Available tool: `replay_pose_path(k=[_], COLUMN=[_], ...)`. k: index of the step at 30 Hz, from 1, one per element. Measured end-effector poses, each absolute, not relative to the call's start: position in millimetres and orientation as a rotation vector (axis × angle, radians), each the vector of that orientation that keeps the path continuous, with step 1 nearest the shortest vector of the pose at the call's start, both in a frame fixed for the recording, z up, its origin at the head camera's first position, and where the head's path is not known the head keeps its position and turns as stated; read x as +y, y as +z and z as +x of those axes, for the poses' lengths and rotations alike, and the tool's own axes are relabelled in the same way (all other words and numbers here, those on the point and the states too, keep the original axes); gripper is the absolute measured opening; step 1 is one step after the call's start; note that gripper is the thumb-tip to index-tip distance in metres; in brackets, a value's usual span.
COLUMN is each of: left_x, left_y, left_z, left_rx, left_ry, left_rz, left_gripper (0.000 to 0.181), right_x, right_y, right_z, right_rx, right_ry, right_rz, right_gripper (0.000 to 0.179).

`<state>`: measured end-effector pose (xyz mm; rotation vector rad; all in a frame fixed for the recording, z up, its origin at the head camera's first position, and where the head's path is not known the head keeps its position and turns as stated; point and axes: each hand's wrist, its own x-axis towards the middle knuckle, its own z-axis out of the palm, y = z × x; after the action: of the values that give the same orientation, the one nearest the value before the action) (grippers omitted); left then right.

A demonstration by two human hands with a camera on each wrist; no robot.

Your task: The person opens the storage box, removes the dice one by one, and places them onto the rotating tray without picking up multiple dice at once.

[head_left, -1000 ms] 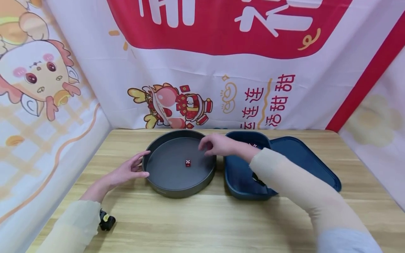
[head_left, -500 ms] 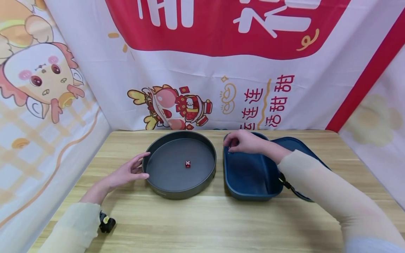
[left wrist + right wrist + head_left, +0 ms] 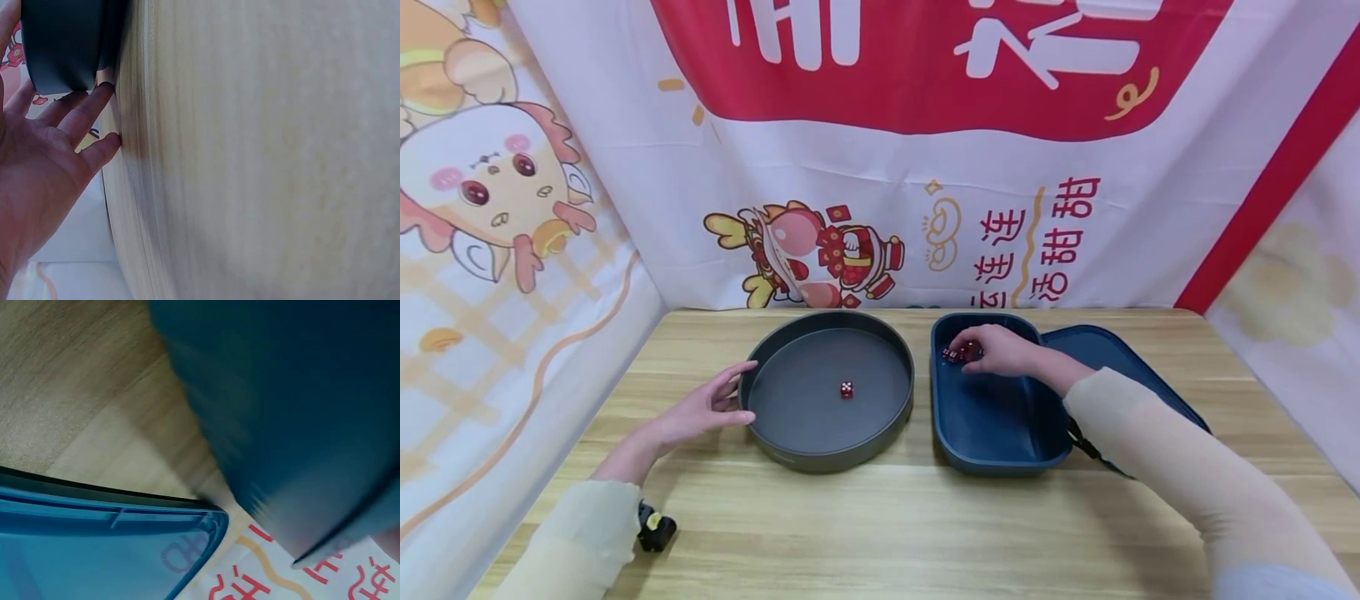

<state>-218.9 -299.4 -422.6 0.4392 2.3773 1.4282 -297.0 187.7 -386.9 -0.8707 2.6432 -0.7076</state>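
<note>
My left hand (image 3: 706, 406) rests against the left side of a round dark grey pan (image 3: 775, 448), fingers spread along its wall. The left wrist view shows that hand (image 3: 47, 162) with fingertips at the pan (image 3: 62, 50). A single red die (image 3: 847, 389) lies on the pan's floor. My right hand (image 3: 1002, 350) reaches into the far end of a deep blue box (image 3: 992, 467), thumb and fingertips apart above several red dice (image 3: 952, 356), partly covering them. In the right wrist view, the blue box (image 3: 269, 425) hides nearly all of that hand.
A blue lid (image 3: 1108, 354) lies just right of the box, partly beneath the right forearm. Printed cloth (image 3: 850, 158) hangs behind the wooden table (image 3: 820, 533) and along both sides. A small black camera (image 3: 657, 532) sits at the left wrist.
My right hand has moved from above the pan's right side to the far end of the box, and its fingers have parted. The left hand, pan and die inside it have stayed put.
</note>
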Motion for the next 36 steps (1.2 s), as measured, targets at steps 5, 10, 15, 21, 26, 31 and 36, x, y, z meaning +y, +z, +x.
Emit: replay_pose_path(k=[5, 10, 15, 21, 26, 31, 36], left_x=[-299.4, -297.8, -297.2, -297.2, -297.9, -299.3, -300.4], left_y=[-421.8, -417.6, -416.4, -419.6, -419.0, -418.8, -418.7], left_z=[-218.7, -216.8, -216.2, -217.4, -218.4, -218.7, -217.4], left_rx=[2.376, 2.376, 2.375, 2.377, 2.378, 2.376, 2.379], left_ry=[1.428, 1.422, 1.423, 1.420, 1.412, 1.413, 1.404], left_rz=[0.437, 0.444, 0.441, 0.417, 0.413, 0.415, 0.408], left_gripper=[0.082, 0.083, 0.081, 0.080, 0.080, 0.080, 0.081], right_x=[189.3, 188.2, 186.3, 186.4, 187.3, 187.9, 189.3], right_y=[-397.6, -400.8, -401.8, -404.2, -404.9, -407.0, -408.1], right_z=[-302.5, -304.0, -302.9, -298.6, -297.3, -295.7, -294.1], right_rx=[2.639, 2.609, 2.568, 2.539, 2.535, 2.536, 2.531], right_ry=[-0.654, -0.685, -0.724, -0.729, -0.718, -0.706, -0.702], right_rz=[-0.866, -0.889, -0.887, -0.878, -0.893, -0.891, -0.903], right_gripper=[0.043, 0.037, 0.027, 0.020, 0.015, 0.013, 0.013])
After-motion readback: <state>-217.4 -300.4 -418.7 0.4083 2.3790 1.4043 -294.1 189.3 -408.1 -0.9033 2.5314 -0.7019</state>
